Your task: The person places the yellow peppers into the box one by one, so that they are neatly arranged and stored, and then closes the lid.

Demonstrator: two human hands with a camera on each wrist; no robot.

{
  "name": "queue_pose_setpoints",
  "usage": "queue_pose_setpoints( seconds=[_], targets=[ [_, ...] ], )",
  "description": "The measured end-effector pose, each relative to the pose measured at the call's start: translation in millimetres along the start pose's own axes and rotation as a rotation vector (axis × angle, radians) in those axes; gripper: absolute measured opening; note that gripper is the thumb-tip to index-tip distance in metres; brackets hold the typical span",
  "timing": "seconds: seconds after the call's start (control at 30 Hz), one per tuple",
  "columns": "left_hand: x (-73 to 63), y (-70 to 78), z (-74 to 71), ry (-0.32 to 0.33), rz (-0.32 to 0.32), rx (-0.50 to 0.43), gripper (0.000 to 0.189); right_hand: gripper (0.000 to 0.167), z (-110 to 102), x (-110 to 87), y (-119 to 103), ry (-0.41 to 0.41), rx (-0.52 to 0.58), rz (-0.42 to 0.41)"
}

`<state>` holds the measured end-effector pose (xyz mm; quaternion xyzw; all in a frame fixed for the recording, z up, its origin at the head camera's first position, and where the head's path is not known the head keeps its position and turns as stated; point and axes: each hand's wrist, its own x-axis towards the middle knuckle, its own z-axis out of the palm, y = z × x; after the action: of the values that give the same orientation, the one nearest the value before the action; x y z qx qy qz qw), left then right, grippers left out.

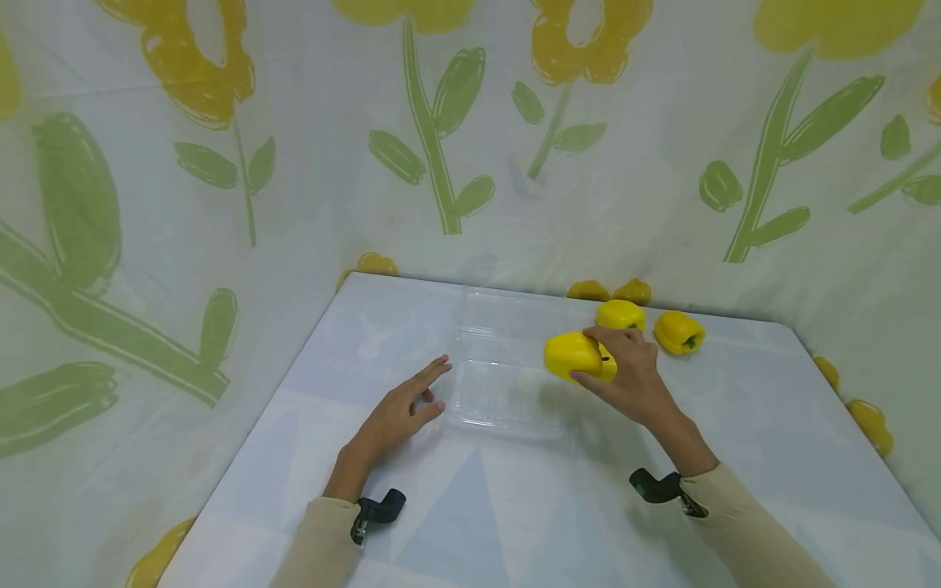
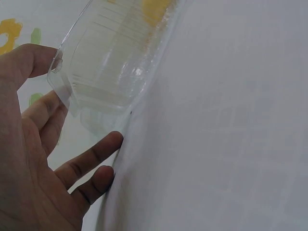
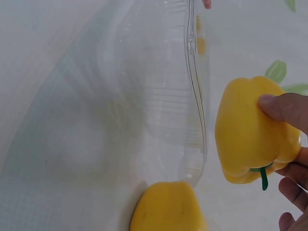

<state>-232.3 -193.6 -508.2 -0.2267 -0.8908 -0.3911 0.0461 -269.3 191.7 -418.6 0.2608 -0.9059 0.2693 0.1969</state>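
Observation:
My right hand [image 1: 632,380] holds a yellow bell pepper [image 1: 572,355] above the right side of a clear plastic clamshell box [image 1: 488,420]. In the right wrist view the thumb presses the side of the held pepper, and its green stem [image 3: 263,177] sticks out. The box lies unfolded on the table, its second half [image 1: 481,306] toward the back. At its left edge is my left hand [image 1: 397,412], fingers spread and thumb apart. The left wrist view has the thumb tip right at the plastic rim [image 2: 52,79].
Two more yellow bell peppers, one behind the right hand [image 1: 619,313] and one farther right [image 1: 680,332], lie near the back of the pale table [image 1: 345,367]. Flower-printed cloth [image 1: 294,188] surrounds the table. A black wrist camera [image 1: 378,513] sits on each forearm.

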Motion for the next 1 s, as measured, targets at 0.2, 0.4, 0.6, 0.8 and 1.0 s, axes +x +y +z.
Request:
queue_pose_setpoints(
  seconds=[0.2, 0.4, 0.6, 0.8, 1.0],
  targets=[
    [-0.4, 0.0, 0.1, -0.003, -0.006, 0.001, 0.061, 0.062, 6, 2.7, -2, -0.005, 0.008, -0.001],
    [-0.4, -0.4, 0.5, -0.003, -0.020, 0.010, 0.062, 0.063, 11, 6.7, -7, 0.002, 0.014, -0.019],
    [0.1, 2.2, 0.8, -0.008, -0.025, 0.007, 0.062, 0.062, 17, 9.7, -10, -0.003, 0.028, -0.024],
    [-0.2, 3.7, 1.0, -0.017, -0.033, -0.003, 0.062, 0.063, 23, 13.5, -14, -0.015, 0.038, -0.011],
    [0.0, 2.1, 0.1, -0.011, -0.030, 0.002, 0.062, 0.062, 32, 23.3, -21, -0.022, 0.031, -0.023]
  ],
)
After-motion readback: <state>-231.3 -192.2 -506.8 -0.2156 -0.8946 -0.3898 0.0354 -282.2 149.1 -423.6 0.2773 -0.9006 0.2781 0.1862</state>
